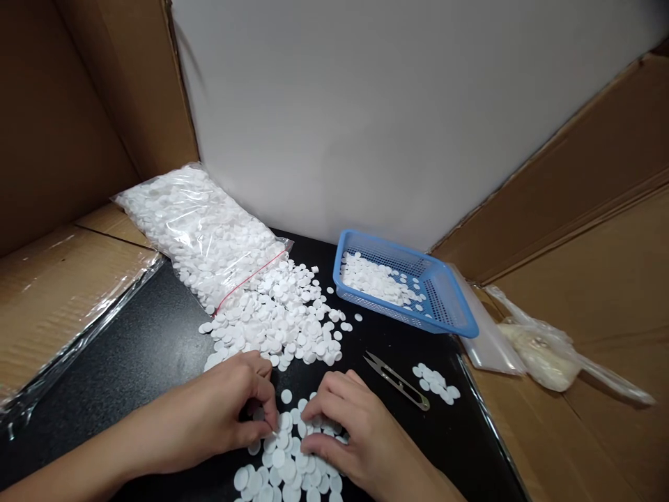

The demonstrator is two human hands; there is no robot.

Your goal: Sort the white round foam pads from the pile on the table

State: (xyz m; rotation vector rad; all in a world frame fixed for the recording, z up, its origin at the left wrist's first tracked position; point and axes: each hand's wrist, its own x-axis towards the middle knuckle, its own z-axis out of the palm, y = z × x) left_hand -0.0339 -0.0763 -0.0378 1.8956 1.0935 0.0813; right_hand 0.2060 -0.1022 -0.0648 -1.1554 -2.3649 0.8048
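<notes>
Small flat white discs (287, 470) lie loosely spread on the black tabletop (167, 328) between my two hands. At the left edge of this spread my left hand (230, 401) is closed in a pinch, thumb against forefinger, with a white disc partly showing at the tips. My right hand (355, 422) rests over the right side of the discs. Its thumb and fingers are apart, the fingertips touching the discs, and nothing is visibly gripped. Some discs are hidden beneath both hands. Beyond them, a larger heap of white discs (282, 314) spills from a clear zip bag (203, 216).
A blue perforated basket (402, 317) holding white discs stands at the back right. Thread snips (397, 380) lie near a small group of discs (436, 383). Clear plastic bags (486, 341) lie on cardboard at right. Cardboard (67, 286) and a white wall (334, 125) enclose the table.
</notes>
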